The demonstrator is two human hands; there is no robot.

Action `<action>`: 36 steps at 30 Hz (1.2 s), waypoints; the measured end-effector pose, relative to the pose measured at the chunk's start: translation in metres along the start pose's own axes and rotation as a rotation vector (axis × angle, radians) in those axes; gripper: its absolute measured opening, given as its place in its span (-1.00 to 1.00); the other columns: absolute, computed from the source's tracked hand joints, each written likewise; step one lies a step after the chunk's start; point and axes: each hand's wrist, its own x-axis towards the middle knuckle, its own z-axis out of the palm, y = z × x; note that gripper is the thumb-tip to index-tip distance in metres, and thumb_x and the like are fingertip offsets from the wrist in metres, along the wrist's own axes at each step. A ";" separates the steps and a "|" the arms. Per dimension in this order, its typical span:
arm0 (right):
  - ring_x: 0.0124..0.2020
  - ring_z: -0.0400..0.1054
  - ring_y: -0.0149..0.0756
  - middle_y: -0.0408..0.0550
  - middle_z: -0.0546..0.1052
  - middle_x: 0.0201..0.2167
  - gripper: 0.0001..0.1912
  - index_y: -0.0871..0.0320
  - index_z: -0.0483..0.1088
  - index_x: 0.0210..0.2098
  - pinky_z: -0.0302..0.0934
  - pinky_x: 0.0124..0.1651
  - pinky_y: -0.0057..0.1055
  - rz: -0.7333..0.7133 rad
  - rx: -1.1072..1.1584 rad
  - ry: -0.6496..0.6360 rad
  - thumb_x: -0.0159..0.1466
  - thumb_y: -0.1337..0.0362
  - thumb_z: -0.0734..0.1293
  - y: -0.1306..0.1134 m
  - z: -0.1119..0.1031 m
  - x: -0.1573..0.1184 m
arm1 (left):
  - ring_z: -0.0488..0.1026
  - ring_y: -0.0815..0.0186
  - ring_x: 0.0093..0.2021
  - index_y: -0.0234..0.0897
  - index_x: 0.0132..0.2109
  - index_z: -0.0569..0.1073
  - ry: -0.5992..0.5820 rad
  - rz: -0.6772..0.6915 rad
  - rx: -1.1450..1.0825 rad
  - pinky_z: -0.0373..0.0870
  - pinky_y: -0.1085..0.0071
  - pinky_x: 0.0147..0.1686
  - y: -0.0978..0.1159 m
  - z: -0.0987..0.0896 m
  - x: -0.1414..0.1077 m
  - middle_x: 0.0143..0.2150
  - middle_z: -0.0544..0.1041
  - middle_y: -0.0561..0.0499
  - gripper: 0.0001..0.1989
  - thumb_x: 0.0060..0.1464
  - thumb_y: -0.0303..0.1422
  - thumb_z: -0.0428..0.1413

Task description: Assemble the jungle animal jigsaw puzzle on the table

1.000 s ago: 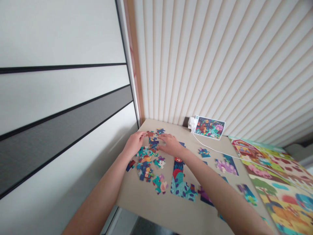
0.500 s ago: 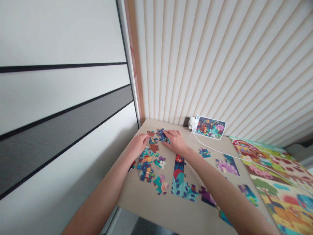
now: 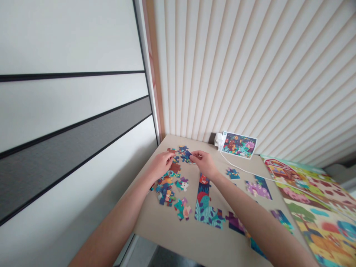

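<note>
Soft, fairly bright, diffuse light. Broad soft-edged shadow across lower white panel (image 3: 61, 218) beside desk (image 3: 189, 241). Wide-angle distortion: pleated blind (image 3: 236, 66) fans outward toward edges. Fine print on puzzle pieces (image 3: 182, 210) slightly blurred.

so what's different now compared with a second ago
The right hand has moved to the right, and a dark blue puzzle piece now shows at its fingertips; whether it is gripped is hard to tell. The left hand has shifted slightly right. The picture card, white plug and joined corner section stayed put.
</note>
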 end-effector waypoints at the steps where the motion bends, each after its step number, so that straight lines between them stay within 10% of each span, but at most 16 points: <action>1: -0.33 0.53 -0.20 -0.04 0.61 -0.38 -0.59 0.14 0.52 -0.24 0.45 -0.20 -0.23 0.013 0.032 -0.004 0.20 -0.09 0.43 -0.003 0.000 -0.002 | 0.57 0.16 0.03 -0.19 0.03 0.56 0.001 0.008 0.000 0.46 0.24 0.07 0.000 0.000 0.000 0.02 0.63 -0.09 -0.74 0.32 -0.44 0.03; 10: -0.24 0.61 -0.09 -0.07 0.64 -0.41 -0.49 0.11 0.42 -0.17 0.43 -0.19 -0.25 0.197 0.282 0.033 0.08 -0.09 0.56 -0.035 -0.046 -0.058 | 0.57 0.15 -0.03 -0.18 -0.02 0.59 -0.033 0.022 0.026 0.47 0.22 0.03 -0.004 0.004 -0.001 -0.04 0.63 -0.08 -0.76 0.32 -0.42 0.04; 14: -0.20 0.60 -0.13 -0.12 0.65 -0.40 -0.37 0.07 0.35 0.15 0.39 -0.21 -0.30 0.158 0.126 0.139 0.18 -0.02 0.52 -0.032 -0.104 -0.101 | 0.57 0.16 -0.04 -0.16 -0.05 0.59 -0.049 0.058 0.024 0.47 0.24 0.01 -0.002 0.003 -0.002 -0.05 0.64 -0.06 -0.76 0.33 -0.40 0.03; 24: -0.35 0.57 -0.10 0.01 0.66 -0.38 -0.34 0.13 0.45 0.08 0.34 -0.37 -0.31 0.296 -0.141 0.627 0.12 -0.12 0.52 0.012 -0.260 -0.192 | 0.56 0.13 -0.02 -0.16 -0.05 0.58 -0.108 0.131 0.039 0.43 0.19 0.05 0.004 0.011 -0.006 -0.05 0.64 -0.05 -0.73 0.37 -0.27 -0.02; 36: -0.42 0.55 -0.15 0.00 0.66 -0.41 -0.36 0.13 0.44 0.10 0.31 -0.41 -0.33 0.278 -0.207 0.565 0.16 -0.11 0.47 0.026 -0.256 -0.182 | 0.56 0.14 -0.06 -0.17 -0.08 0.58 -0.124 0.124 0.018 0.44 0.23 0.02 0.017 0.005 -0.008 -0.09 0.64 -0.04 -0.69 0.38 -0.20 -0.03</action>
